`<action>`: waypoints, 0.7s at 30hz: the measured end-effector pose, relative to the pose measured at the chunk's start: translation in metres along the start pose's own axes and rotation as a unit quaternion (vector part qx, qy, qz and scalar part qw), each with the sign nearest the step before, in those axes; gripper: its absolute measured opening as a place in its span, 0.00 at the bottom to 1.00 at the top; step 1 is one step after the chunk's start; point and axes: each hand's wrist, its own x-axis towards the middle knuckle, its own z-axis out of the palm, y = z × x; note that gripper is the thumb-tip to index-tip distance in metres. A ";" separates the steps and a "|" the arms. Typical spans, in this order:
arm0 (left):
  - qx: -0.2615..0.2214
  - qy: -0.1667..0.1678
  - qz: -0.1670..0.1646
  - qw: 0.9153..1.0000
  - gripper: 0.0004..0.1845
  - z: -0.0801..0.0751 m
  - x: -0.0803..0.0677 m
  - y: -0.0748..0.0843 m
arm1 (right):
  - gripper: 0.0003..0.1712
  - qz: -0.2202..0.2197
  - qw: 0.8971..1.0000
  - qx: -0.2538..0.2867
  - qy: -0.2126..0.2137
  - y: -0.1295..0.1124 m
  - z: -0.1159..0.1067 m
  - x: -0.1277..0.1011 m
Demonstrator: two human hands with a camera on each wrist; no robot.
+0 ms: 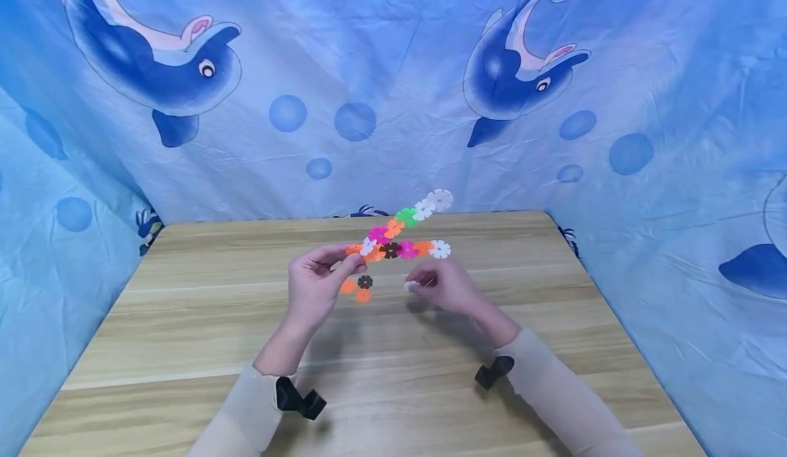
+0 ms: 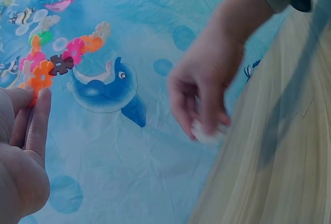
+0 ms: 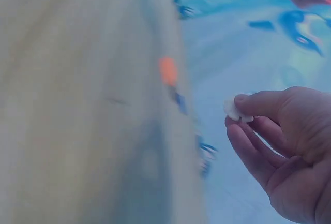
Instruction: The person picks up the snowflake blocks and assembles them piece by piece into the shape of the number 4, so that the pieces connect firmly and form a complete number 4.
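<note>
Left hand (image 1: 316,286) pinches a branching multicoloured snowflake-disc chain (image 1: 402,233).

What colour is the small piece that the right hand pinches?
White: the small piece in the right hand, clearest in the right wrist view.

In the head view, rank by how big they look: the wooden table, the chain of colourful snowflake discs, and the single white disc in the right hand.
1. Wooden table
2. Chain of colourful snowflake discs
3. Single white disc, pinched by the right hand

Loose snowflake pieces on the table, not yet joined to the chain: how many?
3: an orange piece, a black piece and another orange piece, clustered between the hands. The left hand may hide more.
</note>
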 end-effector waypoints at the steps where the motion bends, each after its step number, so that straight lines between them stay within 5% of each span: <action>1: 0.002 -0.002 0.001 1.000 0.13 0.000 0.000 0.000 | 0.05 -0.001 1.000 -0.009 0.018 -0.001 -0.008 0.000; 9: -0.002 -0.015 0.008 1.000 0.14 -0.002 0.000 0.003 | 0.10 0.003 0.986 0.081 0.143 -0.015 -0.055 -0.011; 21: -0.009 -0.010 0.020 1.000 0.12 -0.005 0.000 0.004 | 0.13 -0.072 0.960 0.158 0.220 -0.033 -0.080 -0.029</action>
